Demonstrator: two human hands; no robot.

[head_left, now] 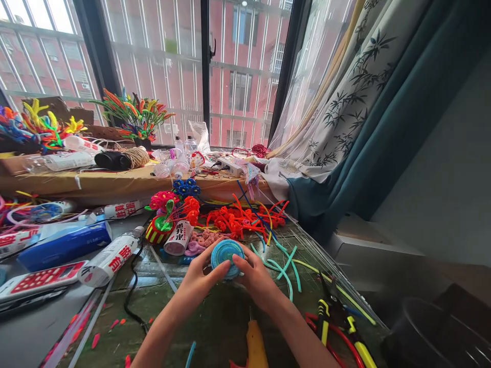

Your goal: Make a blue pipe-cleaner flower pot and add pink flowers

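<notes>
Between my two hands is a round blue coiled piece [226, 250], fuzzy like wound pipe cleaner, held above the middle of the table. My left hand [202, 272] grips its left side, with the thumb lying on its face. From the right, my right hand [254, 278] closes on the same piece, its thumb also pressed to the face. Most fingers of both hands are hidden behind it. Turquoise pipe cleaners [286, 271] lie just right of my right hand. A glue gun [255, 343] with a yellow body rests below, between my forearms.
Red pipe cleaners [230, 220] are heaped behind my hands, near a striped pot [158, 232] of fuzzy flowers. Pliers [337, 312] with yellow-black handles lie at right. Plastic bottles [113, 259] and a blue box [67, 246] crowd the left. A cluttered ledge [115, 186] runs below the window.
</notes>
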